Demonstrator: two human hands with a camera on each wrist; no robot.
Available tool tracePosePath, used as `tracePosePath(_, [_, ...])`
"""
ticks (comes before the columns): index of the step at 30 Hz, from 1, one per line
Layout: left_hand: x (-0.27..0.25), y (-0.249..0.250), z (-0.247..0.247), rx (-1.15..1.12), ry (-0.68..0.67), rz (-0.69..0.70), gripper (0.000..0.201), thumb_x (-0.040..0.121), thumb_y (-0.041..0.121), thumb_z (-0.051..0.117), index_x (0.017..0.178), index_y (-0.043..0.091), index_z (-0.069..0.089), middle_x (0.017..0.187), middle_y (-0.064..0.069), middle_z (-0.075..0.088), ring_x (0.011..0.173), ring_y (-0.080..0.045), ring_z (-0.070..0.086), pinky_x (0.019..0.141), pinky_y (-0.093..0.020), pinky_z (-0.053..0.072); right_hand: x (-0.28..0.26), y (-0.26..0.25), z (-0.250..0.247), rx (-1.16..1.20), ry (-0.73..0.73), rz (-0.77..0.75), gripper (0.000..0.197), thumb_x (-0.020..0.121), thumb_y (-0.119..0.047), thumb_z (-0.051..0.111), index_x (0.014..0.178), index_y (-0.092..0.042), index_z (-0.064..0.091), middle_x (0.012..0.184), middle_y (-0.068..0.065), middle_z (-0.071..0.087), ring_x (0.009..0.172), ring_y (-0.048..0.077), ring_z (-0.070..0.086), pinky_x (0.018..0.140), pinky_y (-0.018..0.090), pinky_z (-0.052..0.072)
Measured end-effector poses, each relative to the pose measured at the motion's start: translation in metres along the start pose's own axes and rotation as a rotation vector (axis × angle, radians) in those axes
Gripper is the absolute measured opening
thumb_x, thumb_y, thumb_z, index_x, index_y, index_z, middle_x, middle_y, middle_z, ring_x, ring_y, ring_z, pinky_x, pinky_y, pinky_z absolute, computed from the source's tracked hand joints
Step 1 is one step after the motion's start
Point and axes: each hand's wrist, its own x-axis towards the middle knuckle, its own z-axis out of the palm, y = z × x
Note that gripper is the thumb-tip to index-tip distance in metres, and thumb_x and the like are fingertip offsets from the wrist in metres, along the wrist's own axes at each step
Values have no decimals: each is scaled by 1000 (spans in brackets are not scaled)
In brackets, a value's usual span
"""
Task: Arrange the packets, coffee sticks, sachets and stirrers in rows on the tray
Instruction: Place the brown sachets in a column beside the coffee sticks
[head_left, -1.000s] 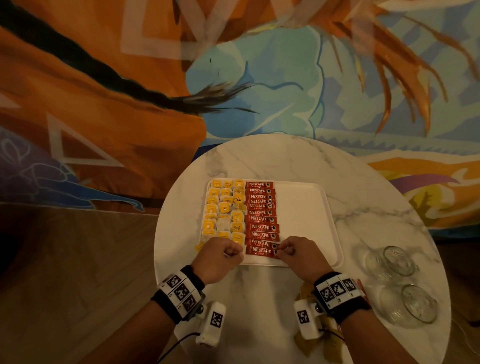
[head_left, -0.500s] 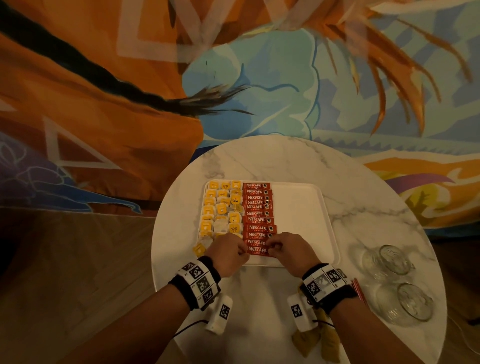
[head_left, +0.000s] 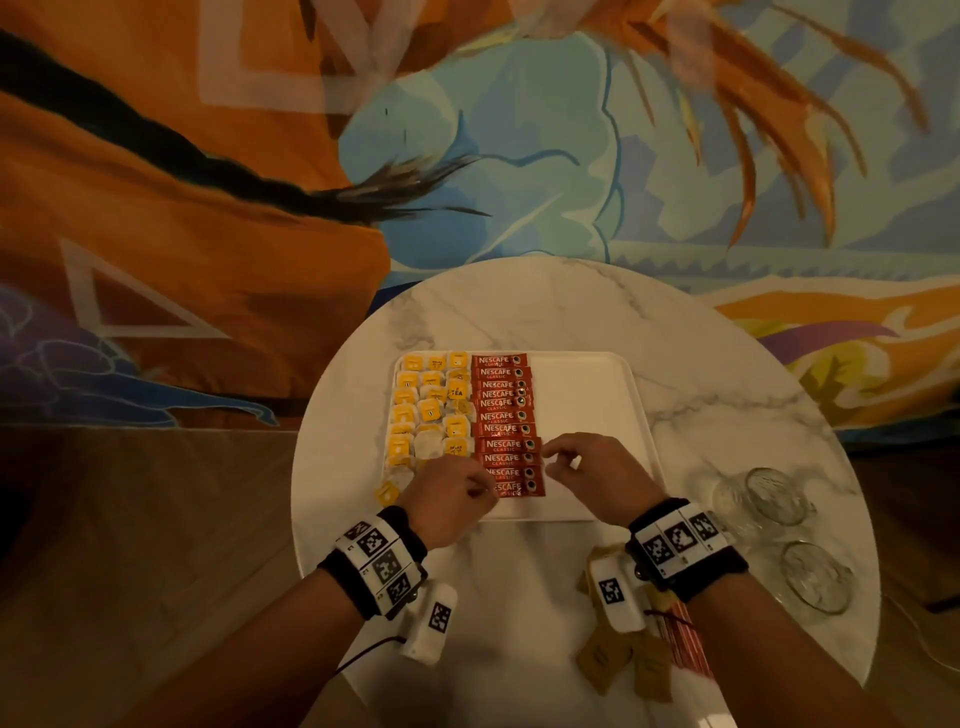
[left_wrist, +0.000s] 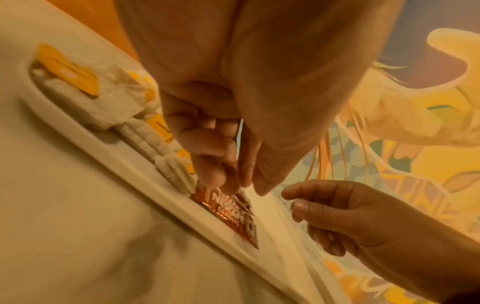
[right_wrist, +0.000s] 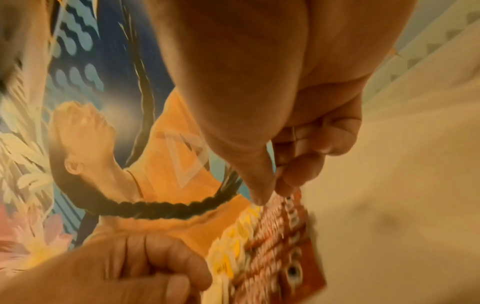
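- Currently, left hand (head_left: 451, 498) fingers (left_wrist: 207, 174) are curled, pinching the nearest coffee stick (head_left: 514, 487) at its left end.
- Right hand (head_left: 592, 475) fingers are loosely curled, holding nothing, beside the red coffee sticks (head_left: 503, 415).
- Both stick and rows lie on the tray (head_left: 587, 395), frame centre, on the desk (head_left: 519, 597).

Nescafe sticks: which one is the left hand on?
The nearest stick, last in the red column at the tray's front edge; the left hand's fingertips pinch its left end.

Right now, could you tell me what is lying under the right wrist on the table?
Brown sachets and red-striped sticks lie on the marble table beneath the right wrist. The wristband and its camera covers part of the pile, so its full count cannot be seen.
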Motion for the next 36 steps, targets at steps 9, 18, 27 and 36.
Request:
tracePosePath(9, [-9,37,25,17,-168,30,33,87,36,74,116,21,67,90,11,69,77,-1,63,77,-25,56,-48,26,-47,-159,-86,43,24,91,-39,67,114,-31,71,94,-16,68,81,-2,58,81,23,47])
tracePosePath(18, [-19,72,75,135,-350,55,61,79,43,81,132,24,58,120,4,64,93,-5,55,85,-27,50,-88,56,-47,-371,-313,134,34,88,-38,63,121,-28,66,115,-5,66,105,15,61,81,25,45])
tracePosePath(27, [-18,89,122,477,-287,87,78,65,68,76,126,26,51,120,-1,53,104,-24,52,89,-42,50,-100,58,-25,-425,-335,110,25,82,-29,66,105,-22,62,108,0,59,95,20,65,69,26,42])
tracePosePath(36, [-21,81,126,296,-253,25,28,84,36,68,75,39,42,83,8,51,79,-19,56,69,-30,44,-107,59,-27,-372,-289,-1,17,87,-27,62,100,-17,61,104,1,58,88,20,62,68,27,41])
